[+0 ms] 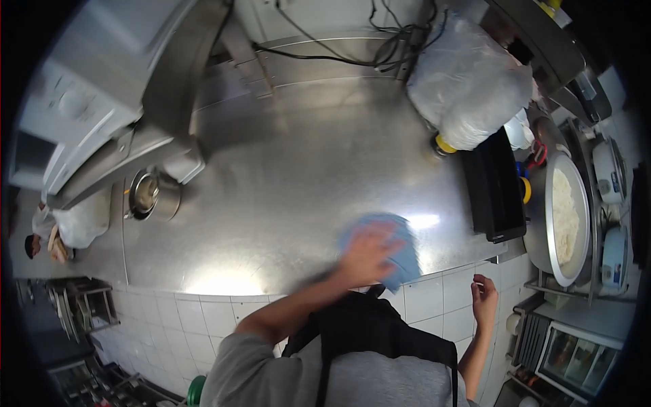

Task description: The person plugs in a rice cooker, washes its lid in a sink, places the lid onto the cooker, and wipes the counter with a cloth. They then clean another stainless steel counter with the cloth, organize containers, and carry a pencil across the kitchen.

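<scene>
A blue cloth (405, 261) lies spread on the steel worktop near its front edge. Reaching across from the left, my left hand (368, 252) rests flat on top of the cloth, fingers spread and blurred by motion. Part of the cloth is hidden beneath it. My right hand (483, 298) is held up in front of the worktop's front edge, above the tiled floor. Its fingers are loosely bent and apart, with nothing seen in them. A black rectangular tray (498, 197) stands on the worktop beyond that hand.
A steel pot (166, 197) stands at the worktop's left. At the back right are a large plastic bag (468, 81) and a yellow-capped container (444, 144). A big bowl of white food (576, 271) stands far right. Black cables (339, 60) hang behind. Another person (42, 224) is far left.
</scene>
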Motion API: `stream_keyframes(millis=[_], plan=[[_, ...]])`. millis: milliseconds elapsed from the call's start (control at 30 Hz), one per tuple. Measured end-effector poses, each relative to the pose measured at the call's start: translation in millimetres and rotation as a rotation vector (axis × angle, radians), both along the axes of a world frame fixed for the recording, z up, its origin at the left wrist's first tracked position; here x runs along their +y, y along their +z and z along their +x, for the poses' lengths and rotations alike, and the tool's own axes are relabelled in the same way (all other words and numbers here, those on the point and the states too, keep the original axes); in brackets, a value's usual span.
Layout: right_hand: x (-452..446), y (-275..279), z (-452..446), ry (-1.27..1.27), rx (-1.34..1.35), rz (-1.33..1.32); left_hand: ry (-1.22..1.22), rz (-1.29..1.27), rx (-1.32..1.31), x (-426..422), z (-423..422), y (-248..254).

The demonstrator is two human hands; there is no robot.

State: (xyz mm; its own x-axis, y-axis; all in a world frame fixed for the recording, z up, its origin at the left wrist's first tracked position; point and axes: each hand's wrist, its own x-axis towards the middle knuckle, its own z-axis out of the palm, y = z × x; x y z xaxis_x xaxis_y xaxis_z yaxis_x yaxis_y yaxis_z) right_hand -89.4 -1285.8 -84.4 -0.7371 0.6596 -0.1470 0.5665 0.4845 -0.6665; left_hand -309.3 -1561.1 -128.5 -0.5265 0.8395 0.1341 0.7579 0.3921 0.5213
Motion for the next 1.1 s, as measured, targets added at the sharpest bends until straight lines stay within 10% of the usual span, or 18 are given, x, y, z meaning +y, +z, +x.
stream_keyframes(millis=[200,300,467,700,767,800,933,1000,1100], plan=[[12,-9,-25,0.249,-0.010,0.001,1.392,-0.522,0.139,-364,-30,-28],[10,-22,-22,0.344,0.101,0.000,1.560,-0.694,0.027,-398,-18,-55],[-46,-23,-26,0.505,0.098,-0.143,0.931,-0.206,0.395,-174,41,-62],[-155,-9,-86,0.661,0.338,-0.084,0.214,0.163,-0.377,-19,42,-19],[-170,-35,-104,0.621,0.247,0.001,0.385,0.642,-0.309,-49,7,-35],[-178,-38,-114,0.689,0.161,0.128,0.440,0.965,-0.768,-89,-20,-28],[-183,-53,-170,1.021,0.023,0.670,1.175,1.431,-1.025,-287,-108,21],[-155,-53,-221,1.147,0.041,0.745,1.354,1.440,-0.928,-365,-140,40],[-123,-67,-300,0.560,-0.047,0.754,1.430,1.298,-0.893,-432,-171,56]])
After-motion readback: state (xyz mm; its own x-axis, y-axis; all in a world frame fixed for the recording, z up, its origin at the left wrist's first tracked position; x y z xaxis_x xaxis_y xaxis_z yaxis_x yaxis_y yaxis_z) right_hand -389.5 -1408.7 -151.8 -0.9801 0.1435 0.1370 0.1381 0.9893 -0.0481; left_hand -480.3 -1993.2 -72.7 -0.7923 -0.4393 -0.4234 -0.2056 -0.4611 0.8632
